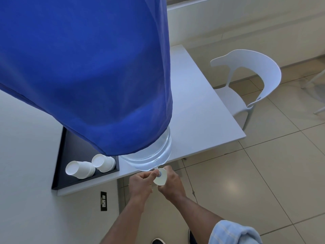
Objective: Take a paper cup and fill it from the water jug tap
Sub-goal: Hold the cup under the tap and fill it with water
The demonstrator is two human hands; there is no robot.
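A large clear water jug (154, 152) stands at the table's front edge, most of it under a blue cloth cover (84, 67). Its small tap (159, 174) juts out past the edge. My right hand (171, 182) holds a white paper cup (161, 178) directly under the tap. My left hand (141, 182) pinches the tap from the left, thumb and fingers closed on it. Whether water flows is too small to tell.
Two lying stacks of white paper cups (80, 169) (103, 162) rest in a black tray (59, 166) left of the jug. The white table (202, 110) has a white chair (246, 80) at its right. A wall socket (103, 200) sits below; tiled floor (255, 173) spreads right.
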